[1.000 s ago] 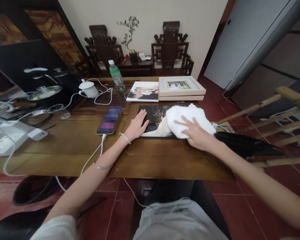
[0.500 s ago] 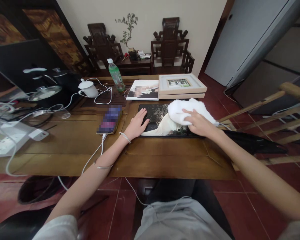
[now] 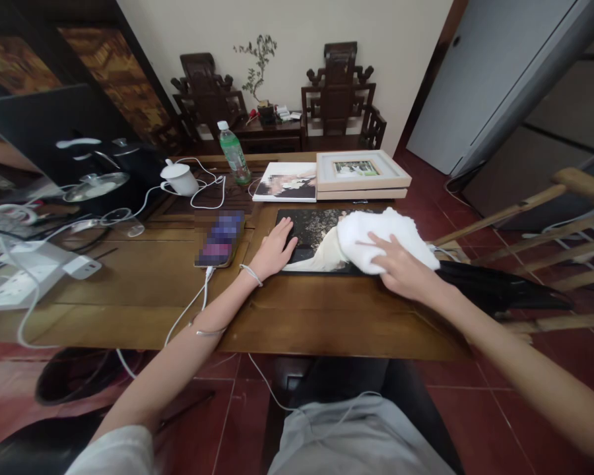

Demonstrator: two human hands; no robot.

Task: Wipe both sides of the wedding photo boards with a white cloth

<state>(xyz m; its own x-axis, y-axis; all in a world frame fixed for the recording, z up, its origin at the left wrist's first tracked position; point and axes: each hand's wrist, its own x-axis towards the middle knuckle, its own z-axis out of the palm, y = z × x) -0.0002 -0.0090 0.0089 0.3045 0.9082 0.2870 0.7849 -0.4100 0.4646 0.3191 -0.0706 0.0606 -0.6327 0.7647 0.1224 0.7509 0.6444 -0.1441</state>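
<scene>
A dark photo panel (image 3: 314,231) with a pale dress pictured on it lies flat on the wooden table (image 3: 321,316). My left hand (image 3: 276,249) rests on the panel's left edge, fingers stretched out and slightly apart, holding nothing. On the panel's right part lies a fluffy white cloth (image 3: 376,231), which covers that side of the picture. My right hand (image 3: 398,264) grips the cloth from above, its fingers pressed into the pile.
Behind the panel lie a photo print (image 3: 290,183) and stacked pale frames (image 3: 363,175). To the left are a charging phone (image 3: 220,239), a green bottle (image 3: 235,155), a lidded white cup (image 3: 179,178), a power strip (image 3: 27,280) and loose cables. A wooden chair (image 3: 539,204) stands right.
My right hand and the cloth have shifted slightly right and towards me over the panel. My left hand keeps its place on the left edge. The whole view has dropped a little.
</scene>
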